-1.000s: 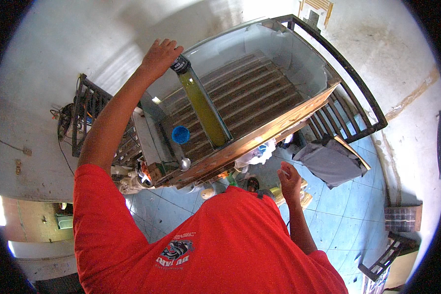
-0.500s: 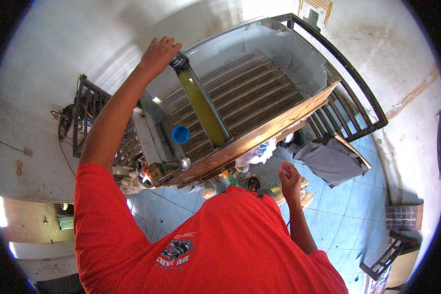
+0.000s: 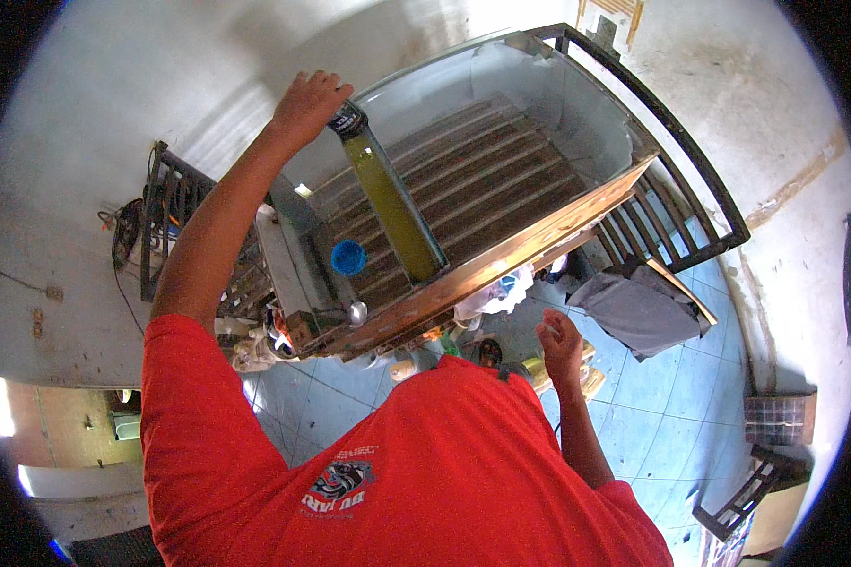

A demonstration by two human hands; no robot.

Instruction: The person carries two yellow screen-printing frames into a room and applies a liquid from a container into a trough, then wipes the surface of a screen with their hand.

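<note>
At the glass tank's (image 3: 591, 137) far edge, left hand (image 3: 312, 100) bends over a black box (image 3: 348, 121); grip hidden, cannot tell. Box already sits atop the channel of greenish liquid (image 3: 388, 200); work there looks unfinished. Blue cup (image 3: 348, 257) untouched. Right hand (image 3: 562, 346) loosely curled, apparently unloaded.

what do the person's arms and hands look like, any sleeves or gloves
Red short sleeves, the left and right, belong to a red shirt with a dark and white print. Both forearms are bare; the left hand and right hand are gloveless.
</note>
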